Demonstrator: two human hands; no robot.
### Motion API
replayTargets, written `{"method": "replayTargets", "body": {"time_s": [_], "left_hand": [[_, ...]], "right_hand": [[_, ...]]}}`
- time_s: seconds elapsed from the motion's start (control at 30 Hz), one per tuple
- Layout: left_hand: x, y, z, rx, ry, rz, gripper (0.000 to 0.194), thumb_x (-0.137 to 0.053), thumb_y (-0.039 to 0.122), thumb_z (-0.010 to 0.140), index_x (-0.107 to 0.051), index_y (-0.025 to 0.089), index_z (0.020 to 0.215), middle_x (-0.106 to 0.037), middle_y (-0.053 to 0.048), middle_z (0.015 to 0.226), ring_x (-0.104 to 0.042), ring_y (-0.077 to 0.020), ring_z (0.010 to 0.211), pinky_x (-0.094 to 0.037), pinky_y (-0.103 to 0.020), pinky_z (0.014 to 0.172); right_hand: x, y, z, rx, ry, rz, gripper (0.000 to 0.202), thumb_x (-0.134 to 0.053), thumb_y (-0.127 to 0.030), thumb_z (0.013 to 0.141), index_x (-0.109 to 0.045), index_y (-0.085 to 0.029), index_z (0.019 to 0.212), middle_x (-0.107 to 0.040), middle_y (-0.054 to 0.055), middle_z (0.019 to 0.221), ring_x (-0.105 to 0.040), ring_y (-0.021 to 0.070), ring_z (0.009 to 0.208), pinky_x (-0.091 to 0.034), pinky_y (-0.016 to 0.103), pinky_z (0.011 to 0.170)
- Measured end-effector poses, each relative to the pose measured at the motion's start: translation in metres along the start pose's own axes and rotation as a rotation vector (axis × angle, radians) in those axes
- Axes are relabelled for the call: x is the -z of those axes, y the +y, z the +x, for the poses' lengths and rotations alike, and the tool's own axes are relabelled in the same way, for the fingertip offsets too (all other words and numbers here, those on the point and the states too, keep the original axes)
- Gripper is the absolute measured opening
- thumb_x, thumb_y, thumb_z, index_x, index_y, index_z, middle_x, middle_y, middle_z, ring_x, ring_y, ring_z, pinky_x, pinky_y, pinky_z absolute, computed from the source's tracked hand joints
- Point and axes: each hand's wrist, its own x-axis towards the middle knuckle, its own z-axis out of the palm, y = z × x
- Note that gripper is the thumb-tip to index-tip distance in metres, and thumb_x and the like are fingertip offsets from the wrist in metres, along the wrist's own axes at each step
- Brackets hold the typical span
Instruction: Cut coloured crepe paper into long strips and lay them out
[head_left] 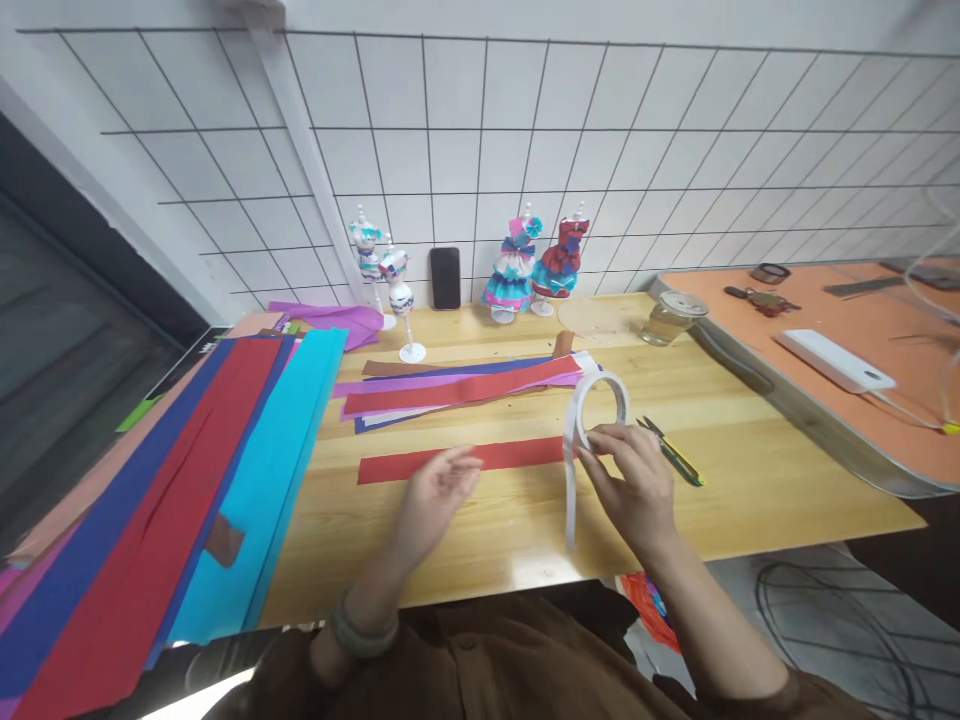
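Observation:
My right hand (634,475) grips a roll of white tape (619,382) by its lower rim, the roll held upright. From its left side a loose strip of tape (571,500) hangs down past the right end of a red paper strip (521,454). That red strip lies flat across the wooden table (750,480). My left hand (444,488) is over the middle of the red strip, slightly blurred, its fingers curled a little and apart, with nothing seen in them. Yellow-and-black thread snips (679,460) lie just right of my right hand.
Behind the red strip lies a pile of coloured strips (465,388). Large coloured sheets (277,450) cover the left side. Small dressed mannequins (512,270), a phone (445,278) and a glass jar (671,318) stand at the back. An orange surface (847,320) adjoins on the right.

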Motion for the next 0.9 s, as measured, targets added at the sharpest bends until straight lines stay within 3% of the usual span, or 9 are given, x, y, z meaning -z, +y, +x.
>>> {"method": "replayTargets", "body": {"time_s": [0.1,0.23,0.4,0.63,0.83,0.9], "left_hand": [[-0.027,0.002,-0.004,0.050,-0.164,-0.192,0.045,-0.063,0.037,0.075,-0.053,0.013,0.112,-0.061,-0.014,0.111,-0.057,-0.0193,0.104,-0.043,-0.034,0.091],[-0.037,0.003,-0.007,0.104,-0.230,-0.308,0.043,-0.066,0.037,0.073,-0.055,0.013,0.108,-0.064,-0.012,0.101,-0.059,-0.0189,0.098,-0.042,-0.034,0.089],[-0.028,-0.002,-0.007,0.157,-0.225,-0.335,0.047,-0.071,0.033,0.068,-0.053,0.012,0.106,-0.059,0.000,0.070,-0.059,-0.0115,0.068,-0.043,-0.028,0.072],[-0.010,-0.013,-0.008,0.245,-0.213,-0.263,0.066,-0.076,0.028,0.060,-0.046,0.016,0.117,-0.054,0.001,0.077,-0.051,-0.0074,0.058,-0.042,-0.022,0.053],[-0.001,-0.017,-0.014,0.360,-0.353,-0.233,0.074,-0.076,0.026,0.060,-0.041,0.018,0.124,-0.054,0.001,0.080,-0.047,-0.0039,0.052,-0.035,-0.019,0.046],[-0.001,-0.018,-0.016,0.354,-0.371,-0.219,0.065,-0.074,0.029,0.062,-0.046,0.016,0.120,-0.055,0.001,0.078,-0.045,-0.0025,0.047,-0.034,-0.019,0.045]], "right_hand": [[-0.012,-0.020,0.001,0.008,-0.026,0.080,0.020,-0.061,-0.015,0.079,-0.057,-0.024,0.096,-0.062,0.007,0.084,-0.059,0.0209,0.076,-0.044,0.038,0.070],[-0.022,-0.029,-0.003,0.035,-0.073,0.116,0.022,-0.060,-0.013,0.079,-0.056,-0.023,0.098,-0.062,0.007,0.085,-0.058,0.0206,0.076,-0.044,0.038,0.070],[-0.031,-0.027,-0.010,0.082,-0.141,0.066,0.018,-0.060,-0.012,0.080,-0.057,-0.021,0.095,-0.063,0.006,0.082,-0.058,0.0194,0.076,-0.042,0.036,0.070],[-0.037,-0.023,-0.013,0.104,-0.203,-0.003,0.015,-0.057,-0.015,0.082,-0.060,-0.021,0.096,-0.064,0.005,0.080,-0.056,0.0177,0.073,-0.040,0.034,0.070],[-0.031,-0.009,-0.011,0.122,-0.252,-0.093,0.017,-0.055,-0.016,0.084,-0.060,-0.021,0.100,-0.066,0.006,0.087,-0.058,0.0178,0.077,-0.037,0.033,0.071],[-0.029,-0.004,-0.009,0.134,-0.281,-0.119,0.019,-0.053,-0.017,0.086,-0.061,-0.022,0.102,-0.065,0.006,0.087,-0.058,0.0177,0.078,-0.036,0.034,0.072]]}}
